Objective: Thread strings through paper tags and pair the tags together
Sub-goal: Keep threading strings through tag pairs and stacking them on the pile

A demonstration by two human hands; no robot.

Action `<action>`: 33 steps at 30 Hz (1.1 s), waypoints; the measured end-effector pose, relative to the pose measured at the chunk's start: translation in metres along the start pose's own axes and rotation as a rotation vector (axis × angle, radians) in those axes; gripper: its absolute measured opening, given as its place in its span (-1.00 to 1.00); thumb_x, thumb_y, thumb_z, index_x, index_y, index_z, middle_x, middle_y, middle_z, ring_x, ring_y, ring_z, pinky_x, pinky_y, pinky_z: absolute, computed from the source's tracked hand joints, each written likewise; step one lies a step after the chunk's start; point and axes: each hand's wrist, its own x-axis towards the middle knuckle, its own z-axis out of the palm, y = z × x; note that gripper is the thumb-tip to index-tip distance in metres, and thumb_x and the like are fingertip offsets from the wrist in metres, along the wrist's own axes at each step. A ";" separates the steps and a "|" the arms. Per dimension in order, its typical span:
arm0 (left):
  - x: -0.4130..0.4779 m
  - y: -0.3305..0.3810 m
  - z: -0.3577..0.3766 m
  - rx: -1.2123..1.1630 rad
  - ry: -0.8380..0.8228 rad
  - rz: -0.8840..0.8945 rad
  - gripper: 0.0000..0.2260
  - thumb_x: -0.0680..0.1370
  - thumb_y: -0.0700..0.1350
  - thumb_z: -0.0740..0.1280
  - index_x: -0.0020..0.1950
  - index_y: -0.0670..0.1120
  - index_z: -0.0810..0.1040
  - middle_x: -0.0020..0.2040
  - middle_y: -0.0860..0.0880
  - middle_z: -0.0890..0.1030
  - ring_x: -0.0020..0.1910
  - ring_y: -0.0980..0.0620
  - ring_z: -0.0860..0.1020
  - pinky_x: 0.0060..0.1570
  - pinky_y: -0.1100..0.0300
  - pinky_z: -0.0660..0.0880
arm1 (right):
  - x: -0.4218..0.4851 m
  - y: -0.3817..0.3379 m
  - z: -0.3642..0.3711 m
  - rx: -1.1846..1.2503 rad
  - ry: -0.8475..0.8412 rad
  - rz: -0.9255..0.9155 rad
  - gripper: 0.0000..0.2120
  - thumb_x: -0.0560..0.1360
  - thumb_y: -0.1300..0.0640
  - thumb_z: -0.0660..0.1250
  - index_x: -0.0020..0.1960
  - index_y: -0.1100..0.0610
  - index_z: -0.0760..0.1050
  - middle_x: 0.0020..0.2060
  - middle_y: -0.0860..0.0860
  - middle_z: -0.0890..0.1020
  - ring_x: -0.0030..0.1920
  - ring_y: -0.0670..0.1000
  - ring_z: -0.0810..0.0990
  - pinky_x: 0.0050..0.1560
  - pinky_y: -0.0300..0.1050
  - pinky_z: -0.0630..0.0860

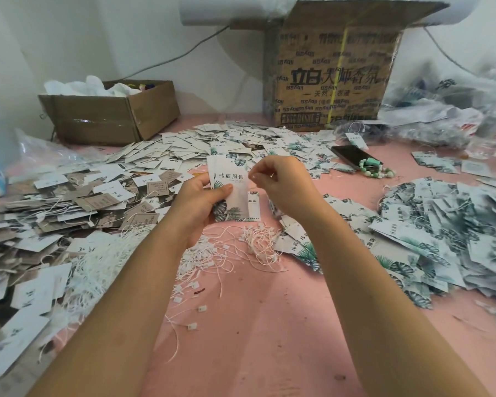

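A pink table (269, 325) carries a tall cardboard box (332, 75) at the back, tag heaps (441, 224) on either side, and loose strings (241, 247) under the forearms. The left hand (198, 202) grips upright leaf-print tags (229, 179), its thumb across them. The right hand (281, 181) pinches what may be a string at their top corner.

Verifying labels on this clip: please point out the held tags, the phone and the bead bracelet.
held tags (226, 180), head view, on the printed front face.
phone (352, 156), head view, middle of the dark screen.
bead bracelet (380, 175), head view, on a green bead.

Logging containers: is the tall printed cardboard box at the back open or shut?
Open: the tall cardboard box has its top flaps splayed outward. What it holds cannot be seen from this angle.
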 end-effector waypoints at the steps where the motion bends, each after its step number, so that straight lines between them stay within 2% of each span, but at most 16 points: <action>1: -0.001 0.001 0.000 0.006 0.000 0.003 -0.83 0.53 -0.33 0.29 -0.06 -0.06 0.55 -0.28 0.03 0.69 -0.30 0.10 0.65 -0.32 0.17 0.61 | 0.000 0.000 0.000 -0.009 -0.005 -0.005 -0.91 0.52 0.23 0.28 -0.06 0.17 0.57 -0.28 -0.07 0.54 -0.19 -0.06 0.52 -0.11 -0.21 0.45; 4: -0.005 0.002 0.001 0.039 0.000 0.010 -0.81 0.53 -0.33 0.28 -0.05 -0.03 0.54 -0.26 0.03 0.68 -0.27 0.07 0.64 -0.19 0.08 0.59 | -0.001 -0.003 -0.001 -0.016 -0.026 -0.019 -0.91 0.53 0.23 0.28 -0.05 0.17 0.56 -0.28 -0.08 0.52 -0.18 -0.06 0.50 -0.12 -0.21 0.42; 8: -0.010 0.006 0.000 0.098 -0.016 0.013 -0.77 0.54 -0.34 0.26 0.04 -0.02 0.49 -0.11 -0.02 0.67 -0.21 0.03 0.63 -0.24 0.09 0.57 | -0.003 -0.008 -0.006 0.013 -0.035 -0.034 -0.92 0.53 0.26 0.26 -0.06 0.17 0.53 -0.24 -0.03 0.53 -0.15 -0.03 0.49 -0.08 -0.15 0.43; 12: -0.015 0.010 -0.001 0.096 -0.032 -0.002 -0.70 0.54 -0.37 0.23 0.17 -0.04 0.41 0.04 -0.08 0.62 -0.09 -0.04 0.61 -0.22 0.09 0.56 | -0.003 -0.012 -0.008 -0.021 -0.042 -0.056 -0.90 0.57 0.24 0.18 -0.02 0.19 0.47 -0.15 0.07 0.55 -0.12 0.04 0.46 -0.09 -0.09 0.38; 16: -0.019 0.009 -0.001 0.061 -0.047 -0.036 -0.73 0.52 -0.39 0.21 0.08 -0.05 0.43 0.03 -0.11 0.61 -0.06 -0.09 0.59 -0.09 -0.02 0.53 | -0.003 -0.012 -0.008 -0.015 -0.002 -0.076 -0.92 0.59 0.18 0.16 -0.08 0.15 0.37 -0.28 -0.09 0.41 -0.27 -0.07 0.35 -0.29 -0.24 0.30; 17: -0.019 0.008 -0.001 0.035 -0.045 -0.049 -0.74 0.51 -0.39 0.20 0.04 -0.05 0.44 -0.02 -0.11 0.61 -0.09 -0.09 0.58 -0.11 -0.01 0.53 | -0.003 -0.013 -0.008 -0.008 0.014 -0.076 -0.91 0.58 0.17 0.17 -0.09 0.14 0.36 -0.30 -0.11 0.39 -0.30 -0.09 0.34 -0.31 -0.25 0.28; 20: -0.019 0.008 0.000 -0.087 -0.011 -0.110 -0.84 0.51 -0.36 0.22 -0.13 -0.10 0.40 -0.21 -0.11 0.55 -0.29 -0.04 0.54 -0.46 0.17 0.50 | -0.003 -0.013 -0.009 -0.008 0.064 -0.105 -0.92 0.56 0.14 0.22 -0.11 0.09 0.39 -0.28 -0.11 0.40 -0.30 -0.18 0.33 -0.30 -0.33 0.28; 22: -0.020 0.008 0.002 -0.138 0.010 -0.129 -0.90 0.52 -0.30 0.27 -0.12 -0.11 0.42 -0.27 -0.09 0.56 -0.39 0.00 0.56 -0.54 0.22 0.47 | -0.003 -0.013 -0.009 -0.010 0.083 -0.118 -0.93 0.54 0.15 0.26 -0.13 0.09 0.42 -0.21 -0.06 0.37 -0.27 -0.21 0.31 -0.27 -0.45 0.25; 23: -0.021 0.008 0.004 -0.137 0.009 -0.118 -0.92 0.53 -0.27 0.28 -0.06 -0.10 0.47 -0.27 -0.07 0.61 -0.39 0.02 0.59 -0.52 0.20 0.49 | -0.003 -0.013 -0.009 -0.004 0.089 -0.111 -0.93 0.53 0.16 0.27 -0.13 0.11 0.45 -0.20 -0.05 0.35 -0.27 -0.21 0.30 -0.26 -0.48 0.25; 25: -0.022 0.007 0.006 -0.102 0.002 -0.067 -0.88 0.55 -0.26 0.29 0.03 -0.07 0.52 -0.18 -0.04 0.67 -0.28 0.03 0.63 -0.36 0.15 0.57 | -0.003 -0.014 -0.011 0.002 0.109 -0.092 -0.94 0.53 0.19 0.27 -0.11 0.15 0.49 -0.21 -0.05 0.32 -0.26 -0.20 0.29 -0.25 -0.54 0.25; 28: -0.024 0.009 0.008 -0.041 0.005 0.003 -0.84 0.56 -0.26 0.28 0.05 -0.02 0.51 -0.07 -0.03 0.66 -0.16 0.02 0.63 -0.11 0.06 0.56 | -0.003 -0.015 -0.012 0.011 0.131 -0.080 -0.95 0.52 0.23 0.28 -0.08 0.18 0.51 -0.23 -0.08 0.27 -0.23 -0.22 0.28 -0.19 -0.58 0.23; 31: -0.027 0.011 0.010 0.020 -0.023 0.067 -0.82 0.56 -0.27 0.26 0.02 0.01 0.51 -0.04 -0.03 0.66 -0.11 0.02 0.62 -0.04 0.05 0.55 | -0.004 -0.017 -0.011 0.027 0.139 -0.079 -0.96 0.51 0.24 0.30 -0.08 0.19 0.53 -0.23 -0.11 0.23 -0.21 -0.24 0.27 -0.15 -0.60 0.21; 33: -0.028 0.012 0.011 0.057 -0.051 0.118 -0.80 0.56 -0.28 0.26 0.00 0.03 0.52 -0.09 0.02 0.66 -0.14 0.08 0.62 -0.08 0.12 0.56 | -0.004 -0.018 -0.010 0.019 0.145 -0.094 -0.95 0.50 0.24 0.32 -0.07 0.21 0.54 -0.24 -0.10 0.23 -0.20 -0.21 0.27 -0.13 -0.59 0.21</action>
